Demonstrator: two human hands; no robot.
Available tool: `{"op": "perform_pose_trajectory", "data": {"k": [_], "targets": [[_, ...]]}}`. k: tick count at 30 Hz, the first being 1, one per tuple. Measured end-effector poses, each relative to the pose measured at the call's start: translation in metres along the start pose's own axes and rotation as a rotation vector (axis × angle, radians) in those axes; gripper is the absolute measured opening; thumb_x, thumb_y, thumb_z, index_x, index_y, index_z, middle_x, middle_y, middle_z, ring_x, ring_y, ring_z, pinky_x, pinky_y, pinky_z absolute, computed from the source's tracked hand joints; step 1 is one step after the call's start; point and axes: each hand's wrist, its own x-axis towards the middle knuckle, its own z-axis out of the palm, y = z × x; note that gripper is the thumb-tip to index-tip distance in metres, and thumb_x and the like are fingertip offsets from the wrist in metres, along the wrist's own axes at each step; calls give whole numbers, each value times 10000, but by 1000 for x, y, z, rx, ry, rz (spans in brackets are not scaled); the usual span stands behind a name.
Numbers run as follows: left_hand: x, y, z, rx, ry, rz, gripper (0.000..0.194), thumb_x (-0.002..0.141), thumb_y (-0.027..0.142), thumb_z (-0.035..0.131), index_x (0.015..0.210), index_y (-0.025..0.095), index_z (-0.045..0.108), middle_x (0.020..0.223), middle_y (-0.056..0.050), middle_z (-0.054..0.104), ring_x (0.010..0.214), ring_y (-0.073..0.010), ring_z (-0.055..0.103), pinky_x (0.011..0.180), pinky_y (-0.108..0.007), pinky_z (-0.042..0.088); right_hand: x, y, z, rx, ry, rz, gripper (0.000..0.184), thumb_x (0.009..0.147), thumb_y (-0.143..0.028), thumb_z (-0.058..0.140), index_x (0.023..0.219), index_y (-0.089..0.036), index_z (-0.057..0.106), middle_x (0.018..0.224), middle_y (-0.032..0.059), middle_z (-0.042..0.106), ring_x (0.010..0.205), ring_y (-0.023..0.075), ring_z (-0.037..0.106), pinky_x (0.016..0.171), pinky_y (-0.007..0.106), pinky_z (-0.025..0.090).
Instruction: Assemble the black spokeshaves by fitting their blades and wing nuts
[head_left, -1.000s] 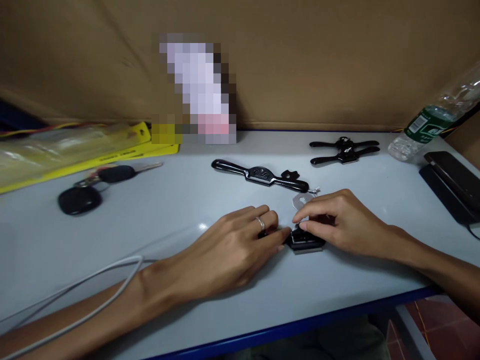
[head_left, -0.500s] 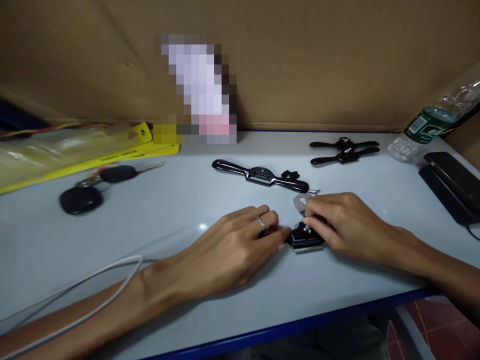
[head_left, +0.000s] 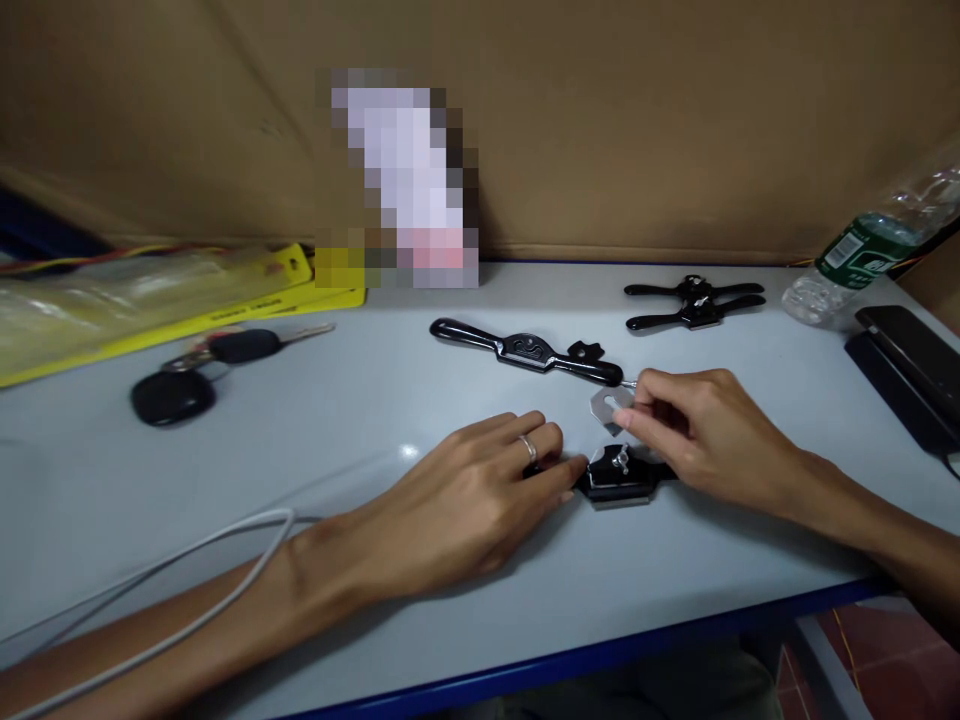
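Spokeshave (head_left: 619,490), black, with its thumbscrew (head_left: 622,459) uppermost, lies flat on the bench (head_left: 375,390), its near handle gripped under the curled fingers of the left hand (head_left: 465,495). The fingers of the right hand (head_left: 731,440) are bent, thumb toward forefinger, above the far handle and beside a loose slotted blade (head_left: 603,412); whether they grasp it cannot be told. Probable hazards: slackened left fingers would let the tool swivel; a careless right fingertip could meet a sharp edge; the white cable (head_left: 259,520) across the left forearm could snag if that arm shifts. Beyond the fingers lie a larger spokeshave body (head_left: 525,349) and a notched dark plate (head_left: 587,352). The bench is pale and smooth, blue-edged, backed by brown board (head_left: 615,130). Farther left of the fingers are keys (head_left: 244,346) and yellow packaging (head_left: 262,298); farther right, two small spokeshaves (head_left: 703,308), a bottle (head_left: 862,255) and a phone (head_left: 919,350). Reddish floor tiles (head_left: 877,645) show below.
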Motion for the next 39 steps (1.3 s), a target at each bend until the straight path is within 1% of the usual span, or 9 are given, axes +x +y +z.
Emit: {"op": "perform_pose_trajectory", "data": {"k": [3,6,9,12,14,18,23,30,39], "targets": [[0,0,1,12,0,-2,261,1031,131,413,1121,98,656,892,-77,626,777,-195,561,660,-322,513,-3,-4,-1,-133,-42,46,373,903,-404,674,635,-196,517,598,-25,568,541,111,441,571,286,244],[0,-1,2,12,11,1,255,1026,128,419,1108,102,659,871,-70,620,754,-194,552,636,-317,496,-7,-7,2,-176,-89,-18,240,880,-271,691,690,-184,573,618,-32,588,546,106,462,568,279,249],[1,-2,2,4,6,3,250,1022,119,426,1117,98,657,887,-75,627,771,-198,561,647,-322,502,-10,-4,5,-183,-81,-186,142,934,-161,609,796,-166,645,726,-4,632,608,115,495,587,279,288],[1,-1,1,-6,-1,4,257,1029,119,416,1116,96,657,883,-72,627,772,-197,559,652,-324,508,-11,0,5,-240,-100,-366,205,974,-94,518,882,-144,694,806,38,628,681,142,507,607,290,315],[1,-1,1,-4,3,4,263,1032,119,407,1106,95,659,874,-70,624,766,-196,556,649,-326,510,-10,2,4,-259,-111,-417,254,979,-72,488,863,-137,704,801,44,599,692,148,492,607,290,324],[1,0,1,-4,13,1,262,1028,113,408,1098,93,660,882,-75,627,768,-200,561,648,-329,515,-8,4,3,-197,-88,-447,280,969,-70,499,798,-145,708,855,47,567,708,135,483,611,265,353],[1,-1,1,-3,8,2,261,1038,135,412,1110,95,659,883,-75,629,773,-201,562,654,-330,520,-7,8,0,-157,-116,-474,290,979,-100,514,786,-166,720,879,51,560,767,145,512,660,266,395],[0,-1,1,-3,9,7,283,1039,119,393,1099,91,667,879,-73,622,769,-194,561,648,-324,520,-7,10,0,-84,-70,-484,230,966,-118,589,797,-146,742,899,65,589,773,147,539,674,278,422],[-1,-1,2,-11,8,0,252,1040,132,421,1121,96,656,885,-71,623,772,-192,549,652,-320,499,-10,5,-6,-98,-119,-521,262,963,-58,529,829,-123,745,937,102,628,871,187,579,770,314,485]]}}
